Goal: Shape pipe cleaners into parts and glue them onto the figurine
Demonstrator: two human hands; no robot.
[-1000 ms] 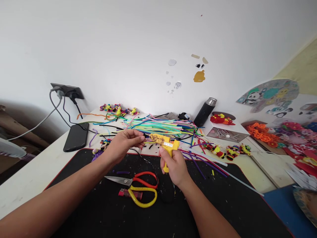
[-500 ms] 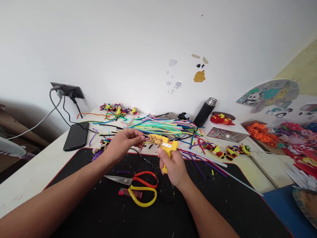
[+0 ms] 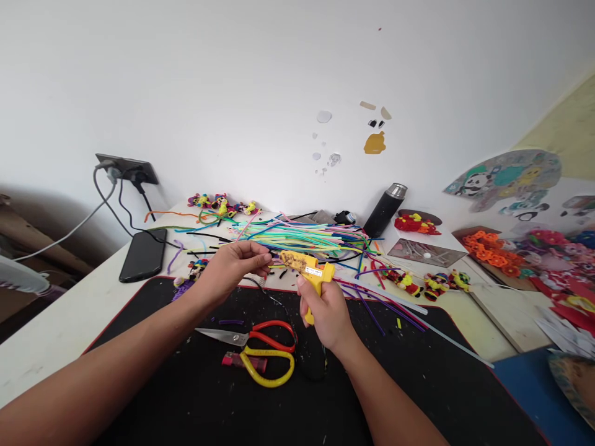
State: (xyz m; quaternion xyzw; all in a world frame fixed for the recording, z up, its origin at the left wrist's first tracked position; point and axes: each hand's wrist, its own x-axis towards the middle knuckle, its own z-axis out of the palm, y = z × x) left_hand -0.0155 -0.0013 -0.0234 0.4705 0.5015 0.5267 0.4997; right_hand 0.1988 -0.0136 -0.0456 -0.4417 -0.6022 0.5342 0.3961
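My right hand (image 3: 325, 310) is wrapped round the handle of a yellow glue gun (image 3: 307, 266), its stained nozzle end pointing left. A clear glue stick (image 3: 395, 297) runs from the gun's back toward the right. My left hand (image 3: 246, 263) is pinched close to the nozzle; what its fingertips hold is too small and dark to name. Beneath both hands lie scissors (image 3: 260, 347) with one red and one yellow handle, on a black mat (image 3: 400, 384). A small red object (image 3: 230, 359) sits partly under them.
Colourful pipe cleaners (image 3: 297, 235) are piled behind my hands. A phone (image 3: 143, 255) lies left, below a wall socket (image 3: 127, 168). At the right stand a black flask (image 3: 385, 209) and a white box (image 3: 427, 248), with small figures (image 3: 437, 285) in front.
Both hands and the glue gun stay almost where they were. The small dark piece at my left fingertips shows less than before.
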